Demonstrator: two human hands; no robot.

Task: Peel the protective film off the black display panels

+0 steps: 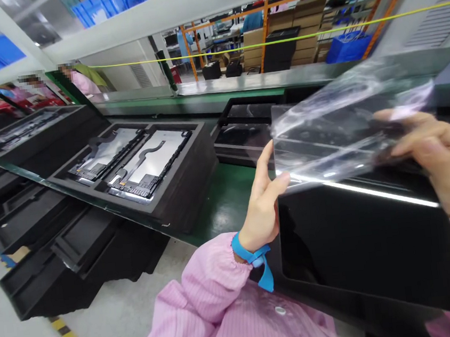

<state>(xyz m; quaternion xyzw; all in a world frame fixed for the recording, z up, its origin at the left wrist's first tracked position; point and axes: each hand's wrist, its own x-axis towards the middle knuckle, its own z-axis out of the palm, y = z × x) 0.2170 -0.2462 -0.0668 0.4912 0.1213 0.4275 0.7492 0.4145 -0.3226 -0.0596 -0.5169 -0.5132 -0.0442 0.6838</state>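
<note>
A clear plastic film (327, 141), creased and shiny, spans the space between my two hands over a glossy black screen panel (362, 245). My left hand (259, 208), with a blue wrist strap (256, 259), pinches the film's left side, thumb on top, close to the panel's left edge. At the film's right end, my right hand (444, 151) has its fingers closed on the raised plastic. A bright reflected line crosses the panel just below the film. The panel's far part is seen through the plastic.
Left of my hands, a black foam tray (203, 154) holds two screen modules with ribbon cables. Another foam tray (78, 117) stands farther left. Behind the film are black trays (241, 134). Foam trays (40, 284) are stacked below the green bench (228, 200). Blue bins (111, 3) sit overhead.
</note>
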